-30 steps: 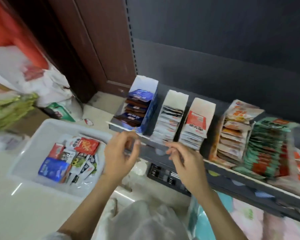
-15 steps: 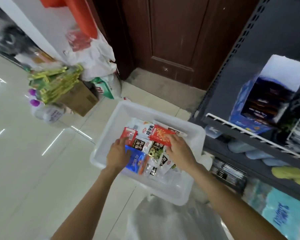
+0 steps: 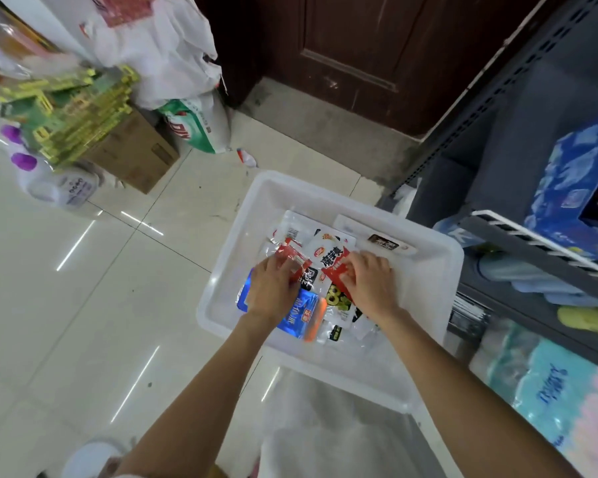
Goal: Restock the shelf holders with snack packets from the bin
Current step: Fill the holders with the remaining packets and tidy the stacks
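Both of your hands are down inside the white translucent plastic bin (image 3: 425, 267), which sits on the pale tiled floor (image 3: 83, 305) just beside the dark metal shelf unit (image 3: 497, 139). Your left hand (image 3: 273, 293) lies on the left side of the heap of snack packets, its fingers curled around a small red-and-white foil packet (image 3: 292, 253); the grip looks closed on it, though the fingertips are partly hidden. Under that wrist lies a shiny blue foil packet (image 3: 299, 313). Your right hand (image 3: 370, 282) rests just beside the left, fingers pinched on the lower edge of a larger red-and-white printed packet (image 3: 330, 258) that lies between the two hands. More black, white and green packets lie under and around both hands. On the shelf to your right, well apart from the hands, stands a blue cardboard holder box (image 3: 566, 188) behind a white wire rail (image 3: 532, 236).
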A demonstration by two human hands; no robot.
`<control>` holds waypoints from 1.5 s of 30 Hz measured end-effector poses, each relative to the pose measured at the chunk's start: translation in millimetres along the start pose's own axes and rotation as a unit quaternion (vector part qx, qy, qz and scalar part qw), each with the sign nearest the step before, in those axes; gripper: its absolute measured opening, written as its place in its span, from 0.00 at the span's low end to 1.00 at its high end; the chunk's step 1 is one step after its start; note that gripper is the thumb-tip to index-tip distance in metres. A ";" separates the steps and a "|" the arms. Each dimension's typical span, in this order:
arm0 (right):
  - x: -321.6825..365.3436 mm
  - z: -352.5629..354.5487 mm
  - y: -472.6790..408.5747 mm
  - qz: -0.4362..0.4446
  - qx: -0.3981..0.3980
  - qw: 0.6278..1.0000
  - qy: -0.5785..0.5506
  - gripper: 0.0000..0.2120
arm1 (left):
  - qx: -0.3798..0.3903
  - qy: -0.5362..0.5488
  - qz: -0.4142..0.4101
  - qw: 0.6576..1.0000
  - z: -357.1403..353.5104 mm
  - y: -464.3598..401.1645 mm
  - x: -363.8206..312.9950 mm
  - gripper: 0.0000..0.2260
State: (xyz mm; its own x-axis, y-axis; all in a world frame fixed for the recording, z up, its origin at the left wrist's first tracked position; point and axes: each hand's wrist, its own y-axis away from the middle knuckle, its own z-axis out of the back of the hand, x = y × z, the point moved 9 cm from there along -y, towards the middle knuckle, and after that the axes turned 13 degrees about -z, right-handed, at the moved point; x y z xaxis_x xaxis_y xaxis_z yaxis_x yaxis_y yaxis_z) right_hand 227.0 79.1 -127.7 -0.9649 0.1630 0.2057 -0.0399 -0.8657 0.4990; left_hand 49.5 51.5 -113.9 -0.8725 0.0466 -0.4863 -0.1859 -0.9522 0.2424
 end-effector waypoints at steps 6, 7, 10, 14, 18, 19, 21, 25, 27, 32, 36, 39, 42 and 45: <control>-12.5 -2.5 7.3 -0.094 0.038 0.990 -0.102 0.31 | 0.016 0.044 0.068 0.997 -1.3 -2.1 21.3 0.36; -15.9 -3.4 8.5 -0.110 0.044 0.985 -0.122 0.29 | 0.027 0.015 0.065 0.997 -1.4 -4.3 21.1 0.38; -23.9 1.2 12.5 -0.146 0.036 0.977 -0.154 0.23 | 0.033 -0.024 0.055 0.998 1.5 -8.2 19.7 0.39; -35.1 23.0 24.6 -0.164 -0.020 0.968 -0.189 0.21 | -0.032 0.052 0.052 0.997 16.3 -11.1 19.6 0.27; -49.2 55.4 50.2 -0.179 -0.074 0.940 -0.279 0.20 | -0.170 0.138 -0.023 0.975 62.6 -13.2 -2.0 0.12; -51.9 63.8 58.1 -0.177 -0.084 0.934 -0.299 0.19 | -0.201 0.179 -0.021 0.963 75.9 -11.3 -5.9 0.11; -57.8 79.5 75.4 -0.172 -0.094 0.912 -0.360 0.18 | -0.239 0.296 0.007 0.925 95.3 -4.8 -12.2 0.07; -64.8 95.7 109.1 -0.180 -0.036 0.802 -0.568 0.14 | -0.246 0.541 0.074 0.800 99.3 7.4 -31.3 0.07; -66.9 98.9 122.9 -0.189 -0.003 0.743 -0.642 0.15 | -0.191 0.637 0.138 0.734 81.4 12.1 -46.2 0.10; -85.0 117.6 147.6 -0.200 -0.018 0.687 -0.698 0.18 | 0.019 0.735 0.227 0.639 40.5 27.8 -106.1 0.26; -109.2 137.0 163.5 -0.189 -0.051 0.685 -0.702 0.16 | 0.011 0.716 0.226 0.661 38.7 23.1 -149.2 0.20; -137.1 148.8 174.2 -0.188 -0.079 0.669 -0.714 0.15 | 0.007 0.686 0.176 0.706 45.0 17.0 -189.0 0.24; -174.3 159.0 182.5 -0.183 -0.108 0.645 -0.734 0.14 | 0.040 0.647 0.092 0.755 50.7 12.8 -234.5 0.29; -222.0 174.9 190.6 -0.175 -0.147 0.628 -0.744 0.11 | 0.081 0.570 0.003 0.818 46.3 6.4 -279.6 0.37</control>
State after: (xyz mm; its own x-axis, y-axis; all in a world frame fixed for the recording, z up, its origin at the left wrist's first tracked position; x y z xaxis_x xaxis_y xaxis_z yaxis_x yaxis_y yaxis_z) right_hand 479.0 -39.3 69.0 0.4183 0.4393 0.7950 -0.4399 -0.6678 0.6005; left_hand 271.3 46.3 62.5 0.0972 -0.3566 -0.9292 -0.3206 -0.8951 0.3100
